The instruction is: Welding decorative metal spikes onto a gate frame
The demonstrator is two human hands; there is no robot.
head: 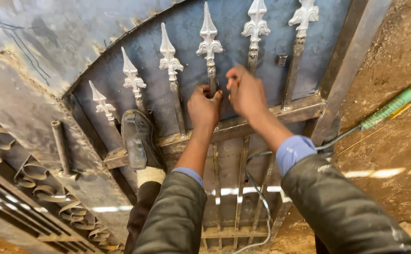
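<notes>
Gripping a rusty rod (212, 77) (silver spearhead-topped), both hands (204, 108) (246, 93).

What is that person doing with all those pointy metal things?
A person is bent over a metal gate lying flat on the ground. The left hand grips an upright bar topped with a silver spearhead. The right hand holds a small tool beside it; a cable trails below. One shoe rests on the gate.

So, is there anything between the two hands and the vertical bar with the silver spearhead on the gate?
Nothing visible. The left hand already grips the vertical bar below its spearhead finial. The right hand is right beside it, holding something too hidden to identify.
</notes>
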